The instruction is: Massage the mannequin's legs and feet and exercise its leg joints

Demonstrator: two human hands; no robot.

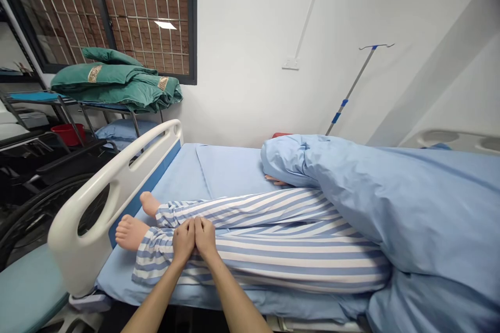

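Note:
Striped pyjama trousers (297, 250), blue and white, clothe the legs of a lying figure that looks like a care manikin. Its bare feet (130, 232) point toward the footboard. My left hand (184, 242) and my right hand (205, 238) rest side by side on the lower part of the near leg, thumbs touching. Both are closed, knuckles up, with the fingers curled down against the trouser cloth; the fingertips are hidden. A blue quilt (351, 182) is folded back over the upper body, and part of the manikin's hand (275, 180) peeks from under it.
The bed's white footboard (64, 218) stands at left, beside a wheelchair (23, 203) and a teal padded seat (33, 291). Green folded bedding (117, 80) lies on a rack under the barred window. An IV pole (353, 88) rises behind the bed.

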